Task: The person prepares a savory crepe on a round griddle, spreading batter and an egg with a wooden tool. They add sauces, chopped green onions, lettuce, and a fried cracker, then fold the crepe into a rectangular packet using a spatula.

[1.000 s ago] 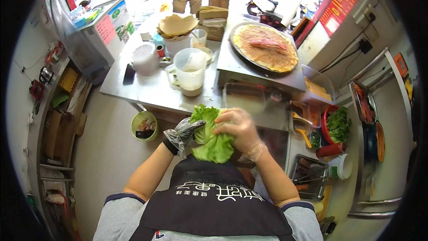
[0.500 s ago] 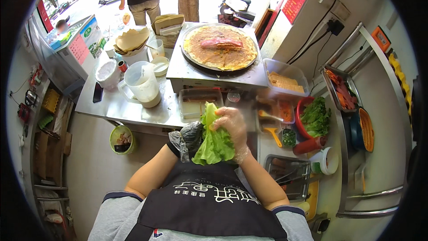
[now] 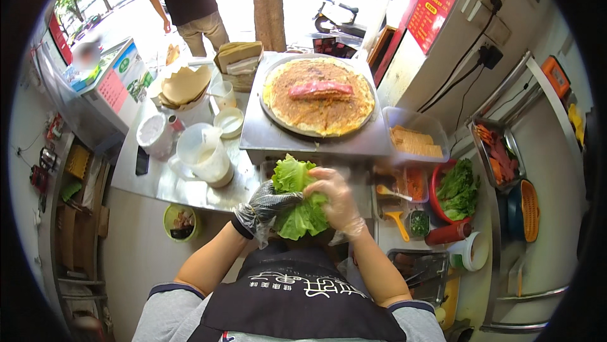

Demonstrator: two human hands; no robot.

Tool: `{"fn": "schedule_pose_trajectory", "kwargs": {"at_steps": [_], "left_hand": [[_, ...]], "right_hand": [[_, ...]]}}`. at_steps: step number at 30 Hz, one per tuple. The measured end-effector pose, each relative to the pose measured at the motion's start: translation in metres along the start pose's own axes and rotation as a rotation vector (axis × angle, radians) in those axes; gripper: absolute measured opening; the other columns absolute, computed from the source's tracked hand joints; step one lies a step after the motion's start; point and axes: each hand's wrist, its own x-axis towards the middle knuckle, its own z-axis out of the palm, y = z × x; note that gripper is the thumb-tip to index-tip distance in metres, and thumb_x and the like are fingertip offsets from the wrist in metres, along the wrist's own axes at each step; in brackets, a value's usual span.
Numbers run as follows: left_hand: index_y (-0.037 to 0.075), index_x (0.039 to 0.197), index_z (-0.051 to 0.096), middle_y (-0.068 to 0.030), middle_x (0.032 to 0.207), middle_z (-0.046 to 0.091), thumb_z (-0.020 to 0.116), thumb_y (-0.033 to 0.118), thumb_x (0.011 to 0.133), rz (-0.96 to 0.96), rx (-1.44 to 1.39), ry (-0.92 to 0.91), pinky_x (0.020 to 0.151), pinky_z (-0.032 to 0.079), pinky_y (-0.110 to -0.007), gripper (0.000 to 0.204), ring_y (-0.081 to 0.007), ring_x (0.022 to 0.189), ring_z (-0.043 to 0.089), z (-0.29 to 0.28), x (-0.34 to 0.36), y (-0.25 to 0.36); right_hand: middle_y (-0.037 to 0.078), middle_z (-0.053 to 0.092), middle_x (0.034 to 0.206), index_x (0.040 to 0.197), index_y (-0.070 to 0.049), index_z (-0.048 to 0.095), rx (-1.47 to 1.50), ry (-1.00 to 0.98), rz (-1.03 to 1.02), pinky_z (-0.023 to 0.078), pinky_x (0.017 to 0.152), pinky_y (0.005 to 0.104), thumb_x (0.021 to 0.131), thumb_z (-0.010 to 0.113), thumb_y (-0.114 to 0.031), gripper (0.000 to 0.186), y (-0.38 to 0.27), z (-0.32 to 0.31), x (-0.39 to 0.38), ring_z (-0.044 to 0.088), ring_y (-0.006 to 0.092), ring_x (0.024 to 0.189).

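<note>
Green lettuce leaves [image 3: 302, 223] are held in front of my apron. My left hand [image 3: 265, 205], in a dark glove under clear plastic, wraps across the middle of the leaves. On their right side, my right hand [image 3: 334, 198], in a clear plastic glove, has its fingers curled onto the leaf edge. Beyond my hands, a thin round pancake [image 3: 319, 114] lies on a round griddle [image 3: 273, 109]. A reddish strip of meat [image 3: 321, 90] rests across the pancake's middle.
A batter jug [image 3: 205, 152] stands left of the griddle. To the right are a bin of crackers [image 3: 414, 143], a red bowl of lettuce [image 3: 456, 193], a sauce bottle [image 3: 447, 233] and an orange-handled tool [image 3: 397, 223]. A bucket [image 3: 181, 222] sits lower left. A person [image 3: 188, 0] stands outside.
My left hand has moved in and closed around the lettuce's middle. The leaves have spread upward and downward from it. My right hand has shifted slightly down, and the whole view has tilted a little.
</note>
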Motion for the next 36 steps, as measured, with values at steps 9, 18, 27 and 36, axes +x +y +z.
{"fn": "schedule_pose_trajectory", "kwargs": {"at_steps": [9, 18, 27, 36], "left_hand": [[0.003, 0.127, 0.057, -0.0053, 0.116, 0.067, 0.078, 0.022, 0.084, 0.122, 0.679, -0.313, 0.095, 0.048, -0.033, 0.052, -0.0137, 0.103, 0.061, -0.078, 0.1, 0.078], [0.005, 0.146, 0.037, -0.0152, 0.12, 0.063, 0.086, 0.032, 0.072, 0.266, 0.966, -0.144, 0.093, 0.048, -0.034, 0.093, -0.0256, 0.109, 0.06, -0.115, 0.291, 0.157], [0.008, 0.132, 0.054, -0.0173, 0.134, 0.055, 0.068, 0.022, 0.082, 0.562, 1.392, -0.005, 0.106, 0.04, -0.041, 0.054, -0.0356, 0.125, 0.051, -0.087, 0.347, 0.136], [0.01, 0.132, 0.055, -0.0145, 0.137, 0.054, 0.06, 0.032, 0.086, 0.74, 1.912, -0.129, 0.113, 0.019, -0.063, 0.051, -0.0377, 0.135, 0.041, -0.09, 0.342, 0.111]], "right_hand": [[0.02, 0.059, 0.13, 0.137, 0.005, 0.048, 0.136, -0.346, 0.495, 0.043, 0.103, 0.0378, 0.088, 0.072, -0.035, 0.067, 0.037, -0.017, 0.115, 0.057, 0.0274, 0.12], [0.014, 0.067, 0.115, 0.127, 0.006, 0.057, 0.068, 0.124, 0.825, 0.048, 0.095, 0.0353, 0.084, 0.076, -0.04, 0.066, 0.142, -0.033, 0.227, 0.064, 0.0216, 0.104], [0.021, 0.065, 0.119, 0.12, 0.002, 0.063, -0.231, 0.251, 1.056, 0.047, 0.093, 0.0426, 0.075, 0.076, -0.054, 0.073, 0.253, -0.042, 0.243, 0.062, 0.0339, 0.11], [0.016, 0.061, 0.122, 0.132, -0.007, 0.055, -1.071, 0.245, 0.257, 0.04, 0.106, 0.0392, 0.088, 0.062, -0.023, 0.047, 0.195, -0.014, 0.242, 0.056, 0.0267, 0.118]]}}
